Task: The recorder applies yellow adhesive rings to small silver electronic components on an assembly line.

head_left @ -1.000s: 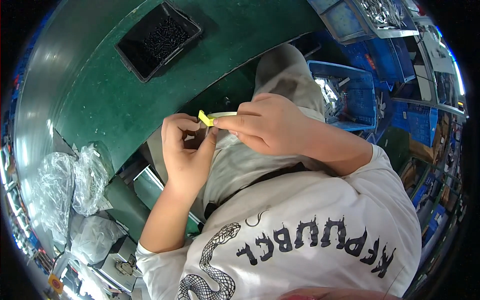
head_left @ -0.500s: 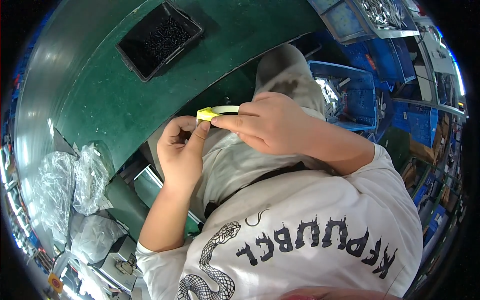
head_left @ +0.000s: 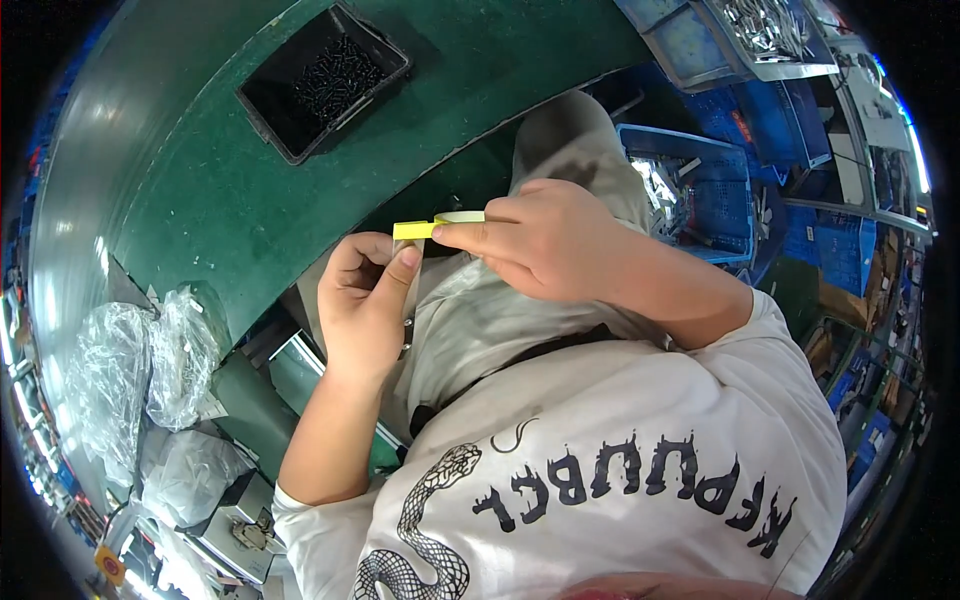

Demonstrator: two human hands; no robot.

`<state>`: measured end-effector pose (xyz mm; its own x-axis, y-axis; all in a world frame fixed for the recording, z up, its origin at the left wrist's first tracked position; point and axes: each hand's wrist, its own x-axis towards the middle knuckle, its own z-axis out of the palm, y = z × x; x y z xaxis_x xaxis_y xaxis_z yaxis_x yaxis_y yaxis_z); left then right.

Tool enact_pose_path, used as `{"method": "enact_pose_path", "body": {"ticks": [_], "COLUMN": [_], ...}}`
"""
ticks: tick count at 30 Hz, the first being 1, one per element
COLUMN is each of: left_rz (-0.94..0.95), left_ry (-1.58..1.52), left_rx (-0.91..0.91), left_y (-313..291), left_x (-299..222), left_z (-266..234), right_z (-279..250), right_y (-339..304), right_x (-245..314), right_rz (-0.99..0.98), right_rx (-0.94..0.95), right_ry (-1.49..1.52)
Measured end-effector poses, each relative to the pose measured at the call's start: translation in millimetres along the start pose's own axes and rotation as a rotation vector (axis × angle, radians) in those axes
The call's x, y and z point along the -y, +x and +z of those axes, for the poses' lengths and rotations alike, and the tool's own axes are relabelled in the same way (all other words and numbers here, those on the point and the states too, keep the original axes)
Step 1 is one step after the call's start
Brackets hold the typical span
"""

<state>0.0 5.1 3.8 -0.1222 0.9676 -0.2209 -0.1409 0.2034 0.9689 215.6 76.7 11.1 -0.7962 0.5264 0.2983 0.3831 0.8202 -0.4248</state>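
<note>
My right hand [head_left: 560, 240] is closed round a roll of yellow tape [head_left: 460, 217], whose pale curved rim shows past the fingers. Its index finger stretches left and presses on a short, flat strip of yellow tape [head_left: 412, 230] running out from the roll. Below the strip's left end, my left hand [head_left: 365, 295] pinches a thin greyish piece [head_left: 413, 244] between thumb and fingers. The tape lies against the top of that piece. Most of the piece is hidden by the hand, so its kind cannot be told. Both hands are above my lap.
A black bin [head_left: 325, 85] of small dark parts stands on the green table [head_left: 200, 200]. Clear plastic bags [head_left: 180, 360] lie at the left. To the right is a blue crate [head_left: 715, 190] with metal parts; a tray of metal pieces [head_left: 765, 30] sits beyond it.
The yellow strip, bent and slanted before, now lies straight and flat. My right hand has shifted slightly right, and the left thumb sits a little lower under the strip.
</note>
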Motion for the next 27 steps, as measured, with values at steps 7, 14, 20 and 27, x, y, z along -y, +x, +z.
{"method": "enact_pose_path", "body": {"ticks": [7, 14, 20, 27], "left_rz": [-0.061, -0.109, -0.173, -0.037], "left_ry": [-0.136, -0.035, -0.099, -0.026], "left_rx": [0.048, -0.016, -0.002, -0.161], "left_y": [2, 1, 8, 56], "left_x": [3, 7, 0, -80], "left_z": [1, 9, 9, 43], "right_z": [4, 4, -18, -91], "right_y": [0, 8, 16, 73], "right_x": [-2, -2, -21, -50], "right_rz": [0.015, -0.053, -0.094, -0.094], "right_rx": [-0.009, -0.034, 0.085, 0.082], "right_ry": [0.001, 0.027, 0.198, 0.228]}}
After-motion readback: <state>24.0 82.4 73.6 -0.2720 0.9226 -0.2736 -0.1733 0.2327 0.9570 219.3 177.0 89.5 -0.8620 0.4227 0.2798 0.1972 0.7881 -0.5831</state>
